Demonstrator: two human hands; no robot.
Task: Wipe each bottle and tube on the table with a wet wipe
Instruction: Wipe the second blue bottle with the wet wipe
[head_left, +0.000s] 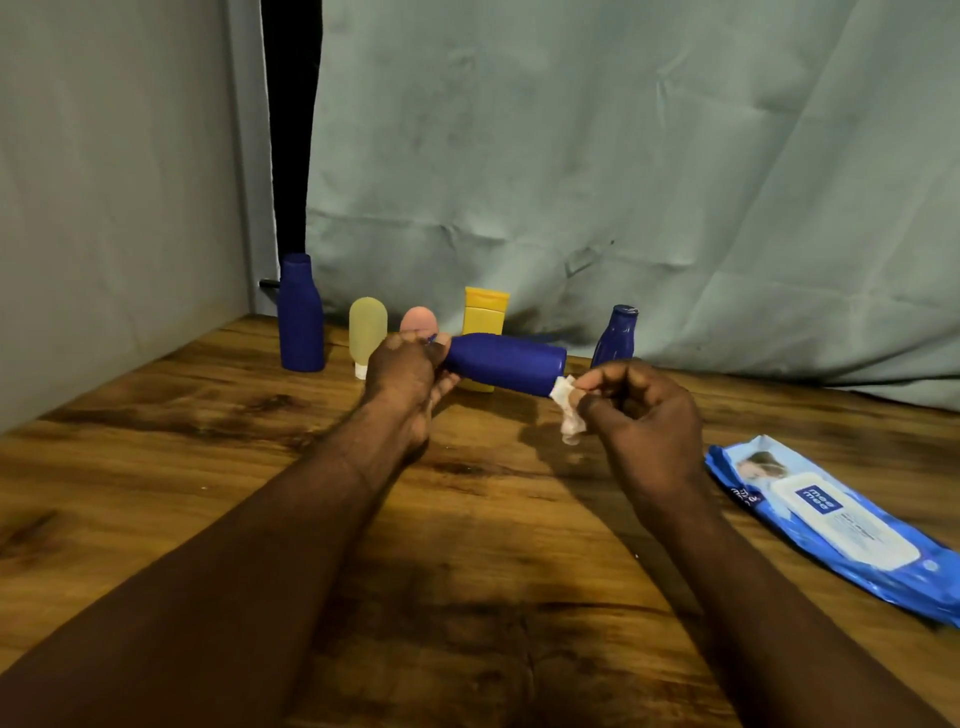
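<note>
My left hand (410, 374) curls round one end of the blue bottle (506, 364); my right hand (641, 415) pinches the wipe (569, 413) at its base.

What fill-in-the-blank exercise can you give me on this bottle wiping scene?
The left hand holds a ____ bottle sideways.
The right hand pinches a crumpled wet ____ against its base.
The wipes pack lies on the wooden ____.
Missing words: blue; wipe; table.
</note>
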